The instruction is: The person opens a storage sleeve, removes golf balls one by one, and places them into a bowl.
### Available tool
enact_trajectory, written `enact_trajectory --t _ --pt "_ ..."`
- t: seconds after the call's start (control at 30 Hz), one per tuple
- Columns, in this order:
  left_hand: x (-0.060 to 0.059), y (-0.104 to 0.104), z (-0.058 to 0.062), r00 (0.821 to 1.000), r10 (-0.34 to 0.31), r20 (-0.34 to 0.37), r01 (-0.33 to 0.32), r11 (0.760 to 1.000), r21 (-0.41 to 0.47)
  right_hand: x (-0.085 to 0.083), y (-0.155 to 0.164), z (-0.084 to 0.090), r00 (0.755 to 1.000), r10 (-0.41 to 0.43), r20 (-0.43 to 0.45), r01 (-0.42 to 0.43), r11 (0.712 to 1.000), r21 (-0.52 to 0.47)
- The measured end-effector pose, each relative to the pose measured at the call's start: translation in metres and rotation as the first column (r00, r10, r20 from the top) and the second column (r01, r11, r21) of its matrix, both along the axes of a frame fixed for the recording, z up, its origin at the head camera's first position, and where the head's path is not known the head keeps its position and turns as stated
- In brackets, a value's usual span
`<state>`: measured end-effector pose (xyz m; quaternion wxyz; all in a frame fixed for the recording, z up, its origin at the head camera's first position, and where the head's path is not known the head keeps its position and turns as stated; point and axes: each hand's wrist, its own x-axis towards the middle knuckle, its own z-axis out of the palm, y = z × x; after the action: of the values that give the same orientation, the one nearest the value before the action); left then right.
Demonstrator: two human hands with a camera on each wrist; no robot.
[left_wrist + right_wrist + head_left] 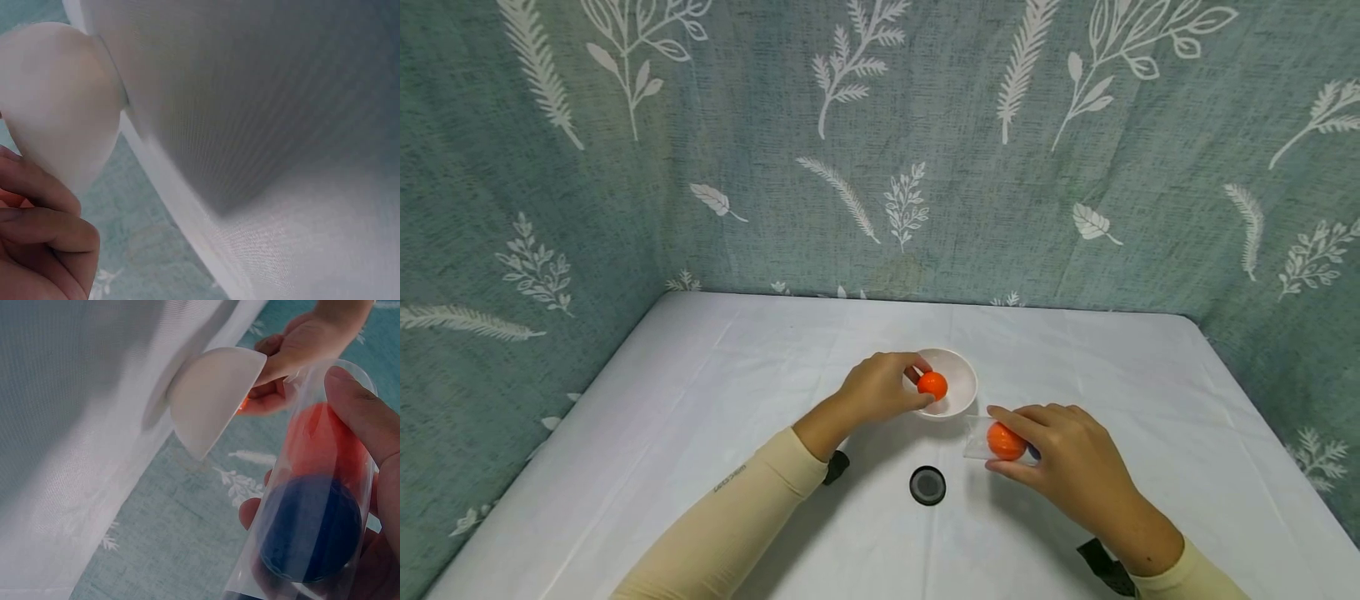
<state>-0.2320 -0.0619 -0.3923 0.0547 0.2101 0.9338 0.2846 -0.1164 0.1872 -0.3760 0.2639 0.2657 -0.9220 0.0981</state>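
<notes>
Orange ball (932, 384), seemingly glossy plastic

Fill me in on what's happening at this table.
A person works at a table covered with a white cloth. The left hand holds an orange ball over a small white bowl. The right hand grips a clear plastic tube lying near the bowl; it holds a second orange ball and, as the right wrist view shows, a dark blue ball. A round black lid lies on the cloth nearby.
</notes>
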Motion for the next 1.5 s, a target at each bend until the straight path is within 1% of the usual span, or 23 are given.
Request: enact_trajectory --t 0.2,0.37,0.5,0.7,0.8,0.87,0.97,1.07,1.23,1.37,1.5 --pt "-0.003 0.003 0.000 1.000 0.002 0.023 -0.001 0.999 -0.052 -0.001 0.000 -0.001 1.000 0.005 0.003 -0.005 1.000 -0.003" --pt "-0.007 0.006 0.002 0.998 0.004 0.056 0.003 0.993 -0.116 -0.001 0.001 -0.001 1.000 0.005 0.005 -0.005 1.000 -0.004" --pt "-0.007 0.008 0.005 0.997 0.003 0.076 0.008 0.989 -0.146 -0.001 0.002 0.000 1.000 0.003 0.011 -0.003 1.000 -0.004" --pt "-0.006 0.008 0.010 0.996 -0.006 0.088 0.019 0.987 -0.157 0.000 -0.001 0.003 1.000 0.013 0.002 -0.013 1.000 -0.010" --pt "-0.005 0.007 0.013 0.996 -0.006 0.091 0.020 0.989 -0.145 0.000 -0.001 0.003 1.000 0.018 -0.003 -0.018 1.000 -0.010" --pt "-0.003 0.005 0.016 0.997 0.000 0.078 0.010 0.992 -0.129 0.001 -0.001 0.003 1.000 0.015 0.000 -0.015 1.000 -0.008" --pt "0.002 0.001 0.022 0.999 0.010 0.032 -0.007 0.996 -0.084 0.001 0.000 0.002 1.000 0.007 0.008 -0.007 1.000 -0.007" --pt "0.011 -0.002 0.026 1.000 0.019 -0.019 -0.020 1.000 -0.022 0.001 0.000 0.002 1.000 0.005 0.008 -0.005 1.000 -0.008" --pt "0.031 -0.003 0.026 0.997 0.028 -0.067 -0.024 0.997 0.067 0.000 0.001 0.002 1.000 0.019 -0.010 -0.019 1.000 -0.014" --pt "0.048 -0.004 0.023 0.994 0.014 -0.113 0.003 0.989 0.145 0.000 0.001 0.003 0.999 0.029 -0.022 -0.029 0.999 -0.019" --pt "0.064 -0.005 0.021 0.990 -0.016 -0.141 0.048 0.973 0.225 0.001 0.001 0.002 0.999 0.036 -0.026 -0.037 0.999 -0.029"
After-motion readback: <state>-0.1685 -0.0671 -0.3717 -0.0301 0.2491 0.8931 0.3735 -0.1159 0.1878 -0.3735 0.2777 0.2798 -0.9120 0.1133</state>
